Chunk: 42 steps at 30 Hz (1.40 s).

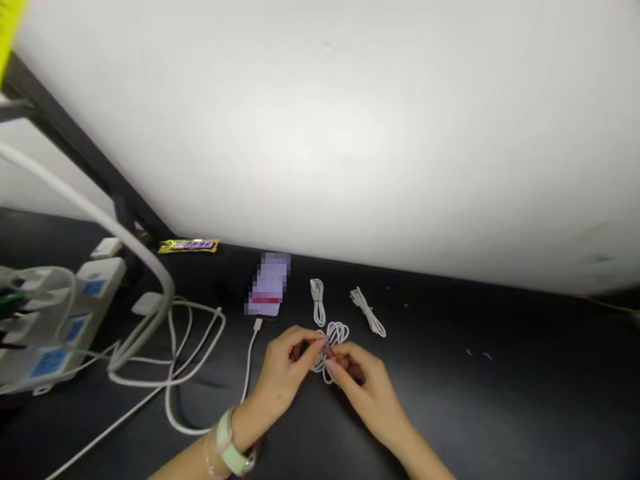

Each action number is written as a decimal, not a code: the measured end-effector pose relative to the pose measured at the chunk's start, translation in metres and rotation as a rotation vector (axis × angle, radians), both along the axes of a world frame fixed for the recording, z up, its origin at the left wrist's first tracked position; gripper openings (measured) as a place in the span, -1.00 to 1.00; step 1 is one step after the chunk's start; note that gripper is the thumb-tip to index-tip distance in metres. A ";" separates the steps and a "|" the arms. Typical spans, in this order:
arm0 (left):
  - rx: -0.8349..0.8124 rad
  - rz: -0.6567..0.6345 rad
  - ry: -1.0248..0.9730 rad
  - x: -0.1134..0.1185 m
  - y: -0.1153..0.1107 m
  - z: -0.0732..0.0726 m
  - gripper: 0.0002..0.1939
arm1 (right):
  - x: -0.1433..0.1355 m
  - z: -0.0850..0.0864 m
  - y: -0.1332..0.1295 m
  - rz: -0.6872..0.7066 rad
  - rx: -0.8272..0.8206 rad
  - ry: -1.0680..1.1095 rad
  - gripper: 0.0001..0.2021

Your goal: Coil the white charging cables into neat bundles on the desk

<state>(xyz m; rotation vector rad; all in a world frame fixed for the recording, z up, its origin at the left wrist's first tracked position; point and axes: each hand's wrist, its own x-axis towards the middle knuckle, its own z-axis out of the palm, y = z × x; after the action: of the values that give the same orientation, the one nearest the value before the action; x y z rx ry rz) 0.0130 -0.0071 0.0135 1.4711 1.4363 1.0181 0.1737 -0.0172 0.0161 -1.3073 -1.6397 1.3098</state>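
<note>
Between my two hands is a coiled white cable [338, 330], its loops showing above and below my fingertips. My left hand [295, 360] pinches the middle of the coil from the left, thumb against fingers. From the right, my right hand [363, 380] closes on the same spot with thumb and bent fingers. Something small and dark shows where the fingertips meet, too small to name. Just beyond the hands lie two more bundled white cables, one folded upright [318, 302] and one slanted [369, 312].
A phone [269, 283] with a blurred screen lies behind my left hand, a white cable plug [257, 325] at its lower end. Power strips [93, 300] with plugs and looping white cords [170, 383] fill the left. A yellow-wrapped snack bar [189, 246] lies by the white wall [375, 133].
</note>
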 end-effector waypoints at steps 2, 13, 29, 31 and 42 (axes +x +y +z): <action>0.037 -0.018 0.019 0.001 -0.002 0.003 -0.83 | -0.001 -0.001 -0.001 -0.023 -0.009 0.043 -0.79; 0.052 -0.019 -0.022 0.004 -0.009 0.009 -0.80 | 0.006 0.013 0.001 -0.030 -0.015 0.145 -0.73; 0.096 -0.004 -0.083 0.002 -0.017 0.018 -0.87 | 0.010 0.013 -0.004 -0.082 0.351 0.027 -0.92; 0.108 -0.049 -0.071 0.002 -0.016 0.019 -0.87 | 0.011 0.014 -0.004 -0.065 0.374 0.009 -0.92; 0.197 -0.112 -0.031 0.001 -0.018 0.020 -0.92 | 0.010 0.019 -0.005 -0.041 0.561 -0.116 -0.84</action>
<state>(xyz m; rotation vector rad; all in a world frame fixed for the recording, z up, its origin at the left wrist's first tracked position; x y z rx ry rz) 0.0140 -0.0252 0.0337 1.6495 1.2446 1.1325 0.1833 -0.0225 0.0348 -1.0726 -1.8687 0.6775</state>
